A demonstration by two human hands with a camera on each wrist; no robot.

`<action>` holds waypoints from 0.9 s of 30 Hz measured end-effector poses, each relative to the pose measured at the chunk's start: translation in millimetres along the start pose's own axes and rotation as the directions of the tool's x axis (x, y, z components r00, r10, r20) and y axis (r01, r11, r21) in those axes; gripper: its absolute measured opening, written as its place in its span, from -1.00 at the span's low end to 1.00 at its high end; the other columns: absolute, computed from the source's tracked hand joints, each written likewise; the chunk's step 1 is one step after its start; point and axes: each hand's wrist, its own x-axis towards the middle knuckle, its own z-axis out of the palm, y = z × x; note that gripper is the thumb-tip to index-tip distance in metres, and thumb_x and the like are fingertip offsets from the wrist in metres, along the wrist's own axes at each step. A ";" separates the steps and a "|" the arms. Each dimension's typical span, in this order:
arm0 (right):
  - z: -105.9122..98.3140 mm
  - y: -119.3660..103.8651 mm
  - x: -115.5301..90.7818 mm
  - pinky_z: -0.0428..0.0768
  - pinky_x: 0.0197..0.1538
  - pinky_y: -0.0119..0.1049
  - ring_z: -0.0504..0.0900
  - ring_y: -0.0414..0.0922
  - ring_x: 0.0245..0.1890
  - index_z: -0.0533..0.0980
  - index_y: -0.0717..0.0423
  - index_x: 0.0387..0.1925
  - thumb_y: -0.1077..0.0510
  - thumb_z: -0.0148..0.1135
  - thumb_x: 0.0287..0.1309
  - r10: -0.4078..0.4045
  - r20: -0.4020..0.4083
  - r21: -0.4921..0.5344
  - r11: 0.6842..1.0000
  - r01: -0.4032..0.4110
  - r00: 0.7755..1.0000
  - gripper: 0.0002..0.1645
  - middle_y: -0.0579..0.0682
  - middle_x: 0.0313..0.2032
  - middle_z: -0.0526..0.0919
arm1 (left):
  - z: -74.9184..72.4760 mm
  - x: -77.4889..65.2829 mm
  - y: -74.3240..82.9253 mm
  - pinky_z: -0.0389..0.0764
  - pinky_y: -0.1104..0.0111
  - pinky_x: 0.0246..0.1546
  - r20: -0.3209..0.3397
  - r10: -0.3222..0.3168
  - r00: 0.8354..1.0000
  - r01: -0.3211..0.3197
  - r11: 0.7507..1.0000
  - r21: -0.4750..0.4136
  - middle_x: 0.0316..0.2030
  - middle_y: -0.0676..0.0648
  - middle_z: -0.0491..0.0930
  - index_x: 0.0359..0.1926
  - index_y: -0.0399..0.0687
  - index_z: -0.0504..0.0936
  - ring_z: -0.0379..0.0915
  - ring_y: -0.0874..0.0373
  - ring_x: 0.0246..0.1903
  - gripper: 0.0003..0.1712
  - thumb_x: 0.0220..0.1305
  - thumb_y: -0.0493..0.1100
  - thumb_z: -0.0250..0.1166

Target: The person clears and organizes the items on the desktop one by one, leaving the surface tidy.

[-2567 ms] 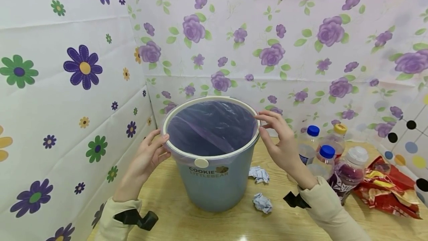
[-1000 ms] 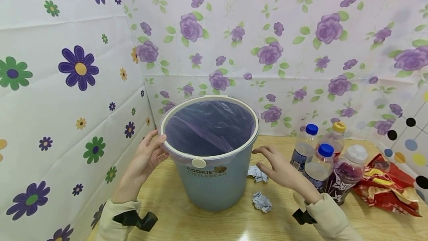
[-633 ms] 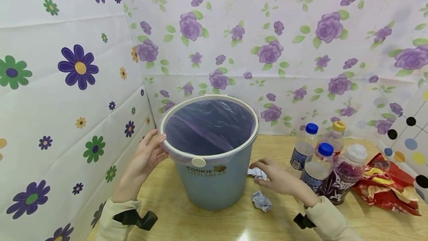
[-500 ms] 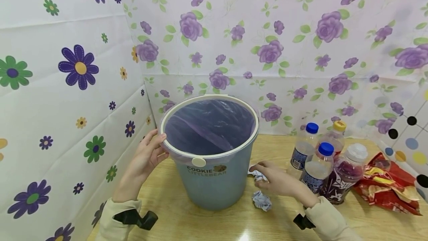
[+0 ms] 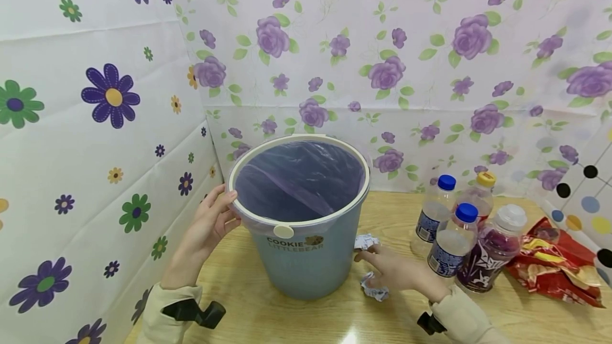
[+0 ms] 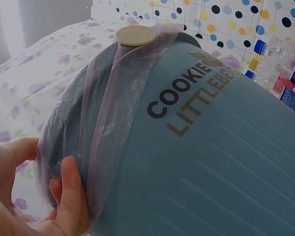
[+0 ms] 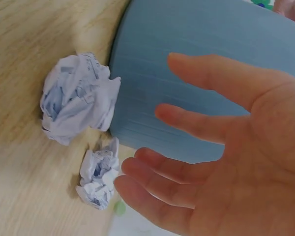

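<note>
A pale blue trash can point(image 5: 306, 272), lined with a thin purple plastic bag point(image 6: 115, 118), stands on the wooden table. My left hand point(image 5: 207, 227) holds its rim from the left, thumb on the rim and fingers against the bag outside. Two crumpled paper balls lie right of the can. My right hand point(image 5: 394, 269) hovers over them, its fingers spread and holding nothing. In the head view it partly covers the nearer ball point(image 5: 375, 293); the farther ball point(image 5: 366, 241) shows beyond the fingers. The right wrist view shows a gap between the palm and both balls.
To the right stand several plastic bottles, among them a blue-capped one point(image 5: 451, 246) and a white-capped one with purple contents point(image 5: 492, 254). A red snack bag point(image 5: 554, 269) lies beyond them. Flowered sheets point(image 5: 334, 68) hang behind and at the left.
My right hand has left the can's rim, come down past the farther paper ball, and moved towards the nearer one. My left hand stays on the rim.
</note>
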 end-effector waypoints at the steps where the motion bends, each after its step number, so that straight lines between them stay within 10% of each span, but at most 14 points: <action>1: 0.9 -0.2 0.0 0.50 0.05 0.06 0.45 0.08 0.06 0.39 0.08 0.19 0.09 0.34 0.14 0.001 0.007 -0.008 1.000 -0.001 1.000 -0.41 0.17 0.10 0.41 | 0.0 -0.1 0.2 0.59 0.54 -0.35 0.001 0.001 1.000 -0.001 1.000 0.000 -0.37 0.12 0.55 0.22 -0.01 0.21 0.50 0.35 -0.44 -0.57 0.40 -0.12 0.07; 13: 15.3 -2.4 -6.0 0.52 -0.09 -0.03 0.39 -0.01 -0.06 0.39 -0.05 0.11 0.06 0.59 -0.29 0.013 0.058 -0.074 0.997 -0.008 0.998 -0.16 0.10 -0.06 0.38 | 0.2 -1.7 0.5 0.59 0.53 -0.35 0.006 0.001 1.000 -0.001 1.000 0.001 -0.38 0.13 0.55 0.21 0.00 0.23 0.50 0.35 -0.44 -0.59 0.39 -0.11 0.07; 27: 21.6 -1.6 -2.2 0.52 -0.09 -0.06 0.34 -0.10 -0.14 0.41 -0.23 -0.16 0.30 0.48 -0.12 0.157 0.187 -0.048 0.987 -0.150 0.970 -0.44 -0.01 -0.15 0.32 | -0.5 0.0 -1.4 0.60 0.54 -0.35 0.005 0.001 1.000 -0.001 1.000 0.002 -0.39 0.13 0.56 0.20 0.01 0.22 0.51 0.35 -0.44 -0.59 0.40 -0.11 0.06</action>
